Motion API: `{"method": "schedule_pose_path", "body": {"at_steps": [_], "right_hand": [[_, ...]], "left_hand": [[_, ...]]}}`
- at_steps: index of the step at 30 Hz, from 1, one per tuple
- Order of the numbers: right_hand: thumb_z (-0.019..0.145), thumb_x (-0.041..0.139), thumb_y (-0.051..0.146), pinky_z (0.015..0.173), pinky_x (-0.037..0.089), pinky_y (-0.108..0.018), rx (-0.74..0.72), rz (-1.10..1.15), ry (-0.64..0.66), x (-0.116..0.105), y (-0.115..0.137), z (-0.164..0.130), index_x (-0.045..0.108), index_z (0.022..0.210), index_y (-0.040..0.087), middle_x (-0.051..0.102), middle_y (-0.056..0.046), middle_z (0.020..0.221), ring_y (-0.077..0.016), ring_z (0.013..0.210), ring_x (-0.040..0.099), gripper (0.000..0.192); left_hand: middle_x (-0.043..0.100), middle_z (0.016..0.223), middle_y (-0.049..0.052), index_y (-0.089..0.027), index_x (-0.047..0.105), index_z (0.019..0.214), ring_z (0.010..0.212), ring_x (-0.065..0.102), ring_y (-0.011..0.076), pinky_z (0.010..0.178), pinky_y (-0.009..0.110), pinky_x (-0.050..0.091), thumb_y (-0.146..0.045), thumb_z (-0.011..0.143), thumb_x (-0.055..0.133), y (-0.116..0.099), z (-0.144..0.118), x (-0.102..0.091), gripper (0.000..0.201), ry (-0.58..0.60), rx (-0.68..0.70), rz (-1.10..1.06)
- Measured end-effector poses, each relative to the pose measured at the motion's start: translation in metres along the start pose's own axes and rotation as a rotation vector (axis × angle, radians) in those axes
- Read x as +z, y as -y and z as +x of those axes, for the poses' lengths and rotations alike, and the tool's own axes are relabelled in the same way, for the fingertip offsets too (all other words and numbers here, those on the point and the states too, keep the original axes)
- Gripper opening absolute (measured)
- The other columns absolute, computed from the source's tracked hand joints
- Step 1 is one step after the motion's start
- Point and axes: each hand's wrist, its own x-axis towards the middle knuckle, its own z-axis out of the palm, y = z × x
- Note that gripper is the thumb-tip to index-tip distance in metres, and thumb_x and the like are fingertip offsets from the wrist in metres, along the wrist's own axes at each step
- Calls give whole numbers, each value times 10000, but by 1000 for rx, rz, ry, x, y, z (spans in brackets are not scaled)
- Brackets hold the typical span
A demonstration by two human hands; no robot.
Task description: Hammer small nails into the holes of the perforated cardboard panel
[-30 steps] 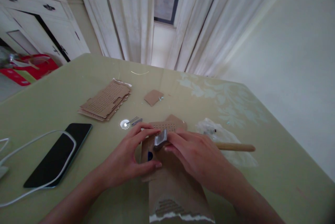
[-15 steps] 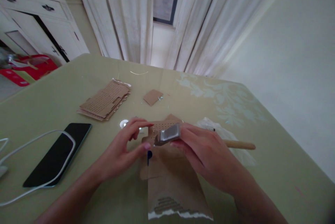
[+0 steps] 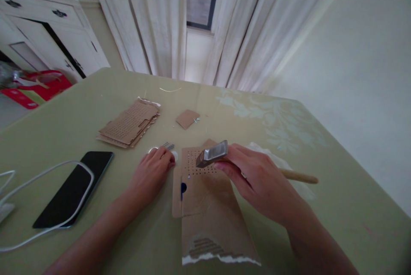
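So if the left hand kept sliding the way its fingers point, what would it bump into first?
Probably the thin metal pins. The left hand lies on the table, fingers pointing away and a bit right, with the pins just past the fingertips. It may be touching them already; depth is unclear.

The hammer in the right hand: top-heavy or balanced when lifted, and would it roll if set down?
The hammer probably feels head-heavy: a blocky metal head on a slim wooden handle. The right hand grips close under the head, which likely tames that. Laid on the table, it would hardly roll, since the head looks flat-sided.
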Motion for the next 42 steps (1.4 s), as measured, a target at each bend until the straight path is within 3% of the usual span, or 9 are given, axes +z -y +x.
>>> {"method": "schedule_pose_path", "body": {"at_steps": [3,6,8,11,16,21,42], "right_hand": [[1171,586,218,845,491,-338,7,3,10,-1,-1,1,719,1222,224,796,-40,1079,-229,931,732,142],[1175,585,243,842,487,-358,32,-28,48,0,-2,2,716,1216,226,801,-45,1095,-247,947,743,139],[1176,587,260,832,484,-370,72,-63,102,3,-3,2,716,1221,232,806,-45,1102,-260,946,754,140],[1182,578,276,832,489,-380,114,-112,185,8,-4,3,713,1232,227,812,-57,1125,-277,976,770,152],[1183,574,270,836,494,-381,112,-120,216,11,-5,6,704,1222,217,808,-64,1128,-277,993,769,146],[1186,571,272,845,494,-385,122,-101,219,11,-6,7,707,1217,220,798,-57,1116,-274,997,762,149],[1190,572,287,837,490,-370,133,-100,217,10,-2,8,715,1184,224,803,-56,1111,-251,978,758,156]], "left_hand": [[771,960,97,-192,741,1027,915,702,294,855,431,568,-318,1109,541,-7,3,-10,250,-109,-34,-55],[825,999,48,-215,774,1134,866,757,219,784,328,602,-387,1085,663,-23,2,-26,211,-267,-60,-357],[846,964,-2,-252,813,1076,838,787,175,755,261,614,-332,1024,761,-38,-1,-36,109,-331,-41,-579],[853,883,-47,-277,840,946,776,799,136,731,205,617,-217,962,805,-56,-6,-41,71,-346,1,-708],[866,851,-80,-329,877,960,703,767,104,668,186,564,-199,944,832,-60,-7,-33,139,-324,47,-619],[843,809,-75,-310,874,944,673,732,101,659,194,540,-228,955,827,-57,-5,-26,95,-285,55,-596],[842,809,-16,-272,871,938,677,737,159,654,259,557,-245,960,823,-61,-7,-29,59,-260,70,-618]]}}
